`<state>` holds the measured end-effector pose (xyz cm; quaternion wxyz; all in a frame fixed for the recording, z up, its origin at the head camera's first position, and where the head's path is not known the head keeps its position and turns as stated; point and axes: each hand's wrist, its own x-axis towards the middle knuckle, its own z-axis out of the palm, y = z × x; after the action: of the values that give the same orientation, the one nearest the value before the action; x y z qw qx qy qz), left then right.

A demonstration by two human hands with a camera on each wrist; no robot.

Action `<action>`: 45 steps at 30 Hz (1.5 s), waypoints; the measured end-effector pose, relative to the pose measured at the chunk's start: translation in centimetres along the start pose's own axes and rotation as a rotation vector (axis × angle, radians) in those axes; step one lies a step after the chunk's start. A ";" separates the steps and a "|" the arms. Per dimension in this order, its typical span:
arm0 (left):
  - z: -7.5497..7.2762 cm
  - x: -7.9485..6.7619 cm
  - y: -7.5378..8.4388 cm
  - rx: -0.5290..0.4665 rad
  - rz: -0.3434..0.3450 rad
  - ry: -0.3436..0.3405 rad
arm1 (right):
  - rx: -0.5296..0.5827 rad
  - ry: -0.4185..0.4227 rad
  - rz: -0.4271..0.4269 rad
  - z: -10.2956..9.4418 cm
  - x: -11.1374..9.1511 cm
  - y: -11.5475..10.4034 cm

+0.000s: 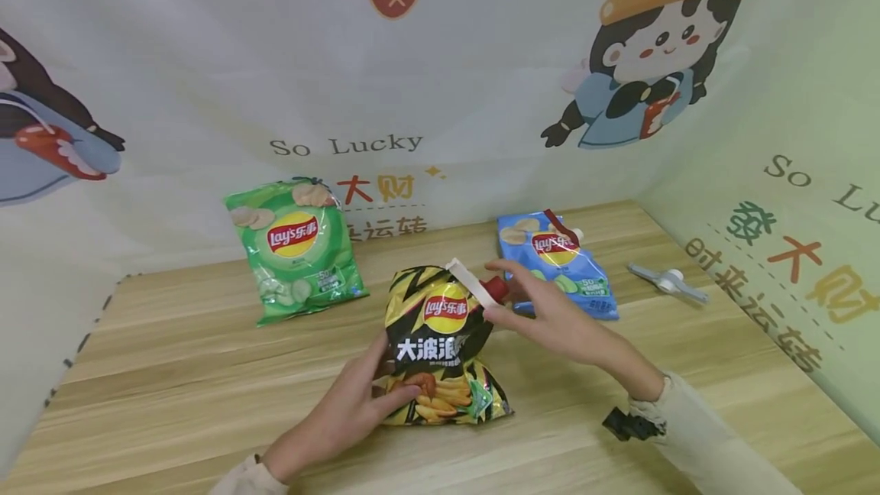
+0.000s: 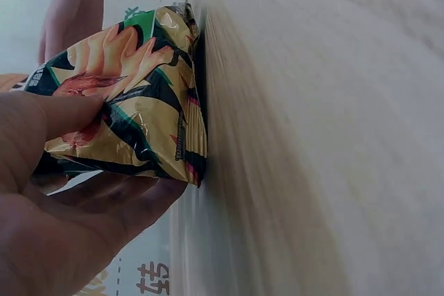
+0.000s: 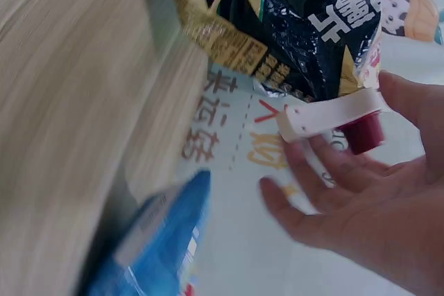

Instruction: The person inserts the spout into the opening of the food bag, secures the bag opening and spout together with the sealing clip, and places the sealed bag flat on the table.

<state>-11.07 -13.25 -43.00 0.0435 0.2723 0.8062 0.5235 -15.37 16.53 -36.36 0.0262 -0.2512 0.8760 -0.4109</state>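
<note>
A black-and-gold Lay's chip bag [image 1: 429, 342] stands on the table, gripped low on its left side by my left hand [image 1: 347, 403]. The thumb lies across its printed front, with the other fingers round the side and back. At the bag's upper right edge sits a white bag clip [image 1: 470, 281] with a red cap [image 1: 495, 287]. My right hand [image 1: 557, 319] is beside this clip, its fingers spread loosely around the cap and clip ends. In the right wrist view the fingers [image 3: 347, 171] look relaxed; whether they touch the clip is hard to tell.
A green Lay's bag [image 1: 296, 250] leans against the back wall at left. Behind my right hand is a blue Lay's bag [image 1: 550, 250] with a dark red clip [image 1: 562, 228] at its top. A grey clip with a white cap [image 1: 667, 281] lies at far right.
</note>
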 end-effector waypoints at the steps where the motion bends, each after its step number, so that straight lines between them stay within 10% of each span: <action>1: 0.0 0.0 -0.1 0.011 0.006 0.001 | -0.053 0.011 0.001 -0.1 -0.4 0.0; 9: -0.3 0.1 -0.3 0.049 -0.026 0.024 | -0.423 0.135 -0.084 1.1 -4.3 -0.3; 16: -0.2 0.8 -0.5 0.031 -0.087 0.056 | -0.283 -0.209 -0.085 3.3 -5.1 -0.2; 22: -0.6 2.0 -0.8 -0.008 -0.093 0.048 | -0.212 -0.284 -0.109 4.3 -4.0 -0.5; 45: -2.8 10.0 -3.9 -0.275 -0.267 0.135 | -0.234 -0.143 -0.108 4.3 0.2 0.9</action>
<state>-22.06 -11.85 -42.95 0.0953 0.1186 0.7572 0.6352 -14.88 13.88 -39.82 0.0367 -0.3280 0.8990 -0.2878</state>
